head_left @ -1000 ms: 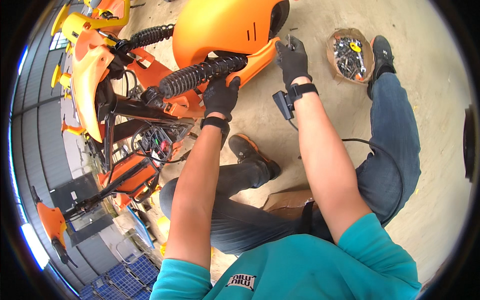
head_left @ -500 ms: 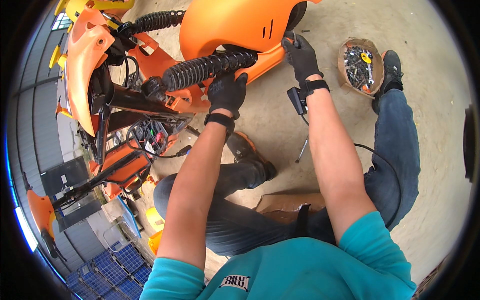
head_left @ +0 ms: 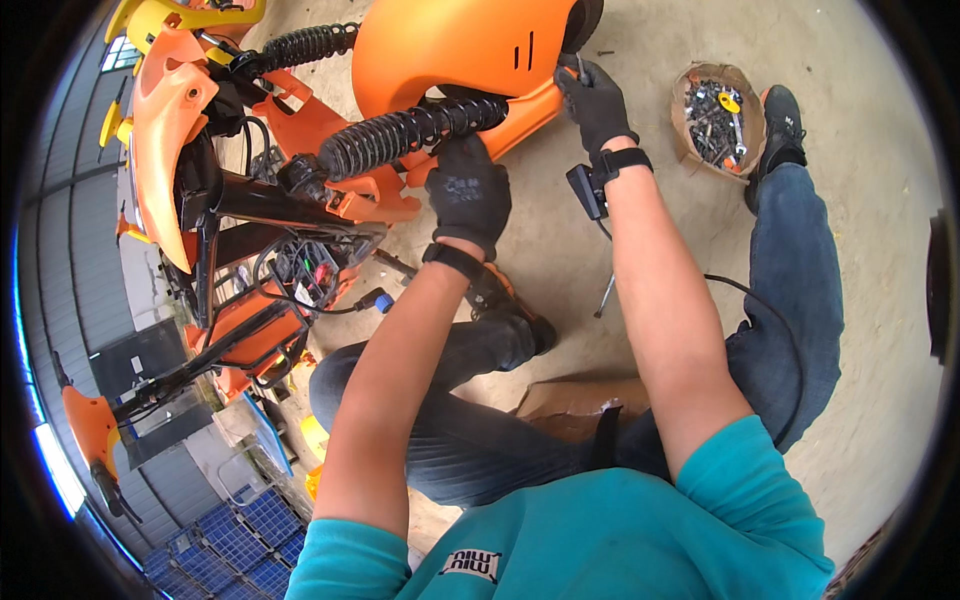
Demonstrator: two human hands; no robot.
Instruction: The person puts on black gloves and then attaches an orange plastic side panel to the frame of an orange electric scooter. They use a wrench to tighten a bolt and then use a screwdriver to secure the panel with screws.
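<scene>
Both my hands wear black gloves. My left hand (head_left: 467, 195) is raised to the near edge of an orange body panel (head_left: 533, 118), just below a black coil-spring shock absorber (head_left: 400, 138). Its fingertips are hidden there, and its back faces up. My right hand (head_left: 597, 103) is closed at the panel's right end, with a slim grey metal piece (head_left: 581, 68) poking up between the fingers; its exact kind is too small to tell. Above both hands spreads a large orange fender (head_left: 440, 55), part of a partly stripped vehicle frame (head_left: 265, 195).
A paper bag (head_left: 684, 140) of loose screws and a wrench (head_left: 740, 132) sits beside my right shoe (head_left: 783, 130). A small bolt (head_left: 605, 52) lies near the fender. Loose wiring (head_left: 305, 265) hangs from the frame at left; a thin metal rod (head_left: 605, 297) lies between my legs.
My left hand has shifted right and rolled so its back shows and the thumb is out of sight. My right hand stays at the panel's end. The view has shifted slightly.
</scene>
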